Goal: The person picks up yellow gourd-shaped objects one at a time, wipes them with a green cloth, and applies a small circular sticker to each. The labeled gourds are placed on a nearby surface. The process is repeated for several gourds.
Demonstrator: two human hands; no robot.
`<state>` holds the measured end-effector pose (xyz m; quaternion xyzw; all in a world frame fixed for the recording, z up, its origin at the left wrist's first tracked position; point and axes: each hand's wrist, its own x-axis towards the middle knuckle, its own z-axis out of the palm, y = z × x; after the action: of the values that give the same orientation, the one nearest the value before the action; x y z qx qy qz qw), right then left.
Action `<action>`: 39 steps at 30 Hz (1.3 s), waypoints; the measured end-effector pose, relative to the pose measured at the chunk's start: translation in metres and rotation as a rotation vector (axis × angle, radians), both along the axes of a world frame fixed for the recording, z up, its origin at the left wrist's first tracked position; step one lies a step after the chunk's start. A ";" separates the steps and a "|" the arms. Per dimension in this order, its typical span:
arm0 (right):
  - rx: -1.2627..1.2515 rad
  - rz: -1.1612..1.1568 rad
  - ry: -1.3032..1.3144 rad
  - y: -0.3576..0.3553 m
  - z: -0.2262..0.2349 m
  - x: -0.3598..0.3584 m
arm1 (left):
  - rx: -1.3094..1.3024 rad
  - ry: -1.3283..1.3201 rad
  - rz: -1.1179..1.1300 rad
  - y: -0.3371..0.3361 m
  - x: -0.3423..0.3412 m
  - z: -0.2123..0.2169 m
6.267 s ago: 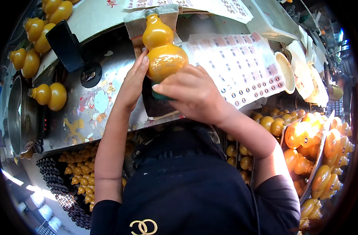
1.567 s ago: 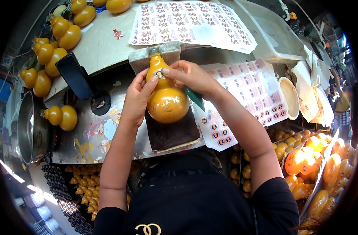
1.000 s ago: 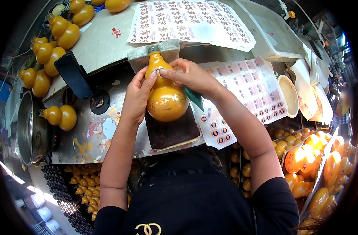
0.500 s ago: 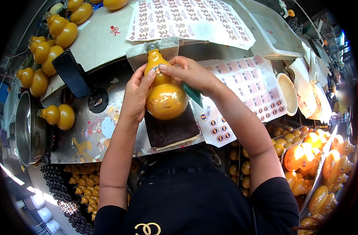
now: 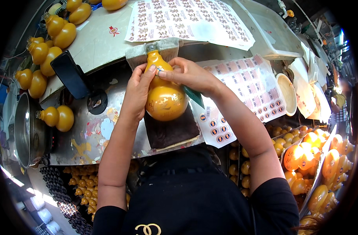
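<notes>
A yellow gourd-shaped bottle (image 5: 166,102) lies on its side, its glass mouth resting on a folded pale cloth (image 5: 134,54) and its wide body over a dark pad (image 5: 163,135). My left hand (image 5: 138,91) is wrapped round the bottle's left side, thumb on the upper bulb. With its thumb, my right hand (image 5: 192,76) presses beside a small round decal (image 5: 158,72) near the waist; the thumbs partly cover it. Tucked under the right fingers is a flat green scraper (image 5: 193,98), its pointed end sticking out. Faint gold lettering marks the lower bulb.
Decal sheets lie to the right (image 5: 241,88) and at the back (image 5: 186,19). A phone (image 5: 71,76) stands at left near a metal pan (image 5: 28,129) and another gourd bottle (image 5: 57,118). Several bottles line the back left; crates of them (image 5: 304,160) sit lower right. A plastic tub (image 5: 273,35) is far right.
Both thumbs have shifted slightly over the decal, and less of it shows now. The bottle stays in nearly the same place.
</notes>
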<state>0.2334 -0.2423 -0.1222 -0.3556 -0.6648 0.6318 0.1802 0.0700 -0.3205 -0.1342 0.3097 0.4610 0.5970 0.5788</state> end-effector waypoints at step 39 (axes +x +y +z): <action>-0.088 0.029 -0.020 0.005 0.004 0.002 | 0.072 0.105 -0.146 -0.004 -0.012 -0.008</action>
<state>0.2350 -0.2369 -0.1183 -0.3599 -0.6431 0.6595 0.1483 0.0579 -0.3246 -0.1418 0.3940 0.4452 0.5525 0.5842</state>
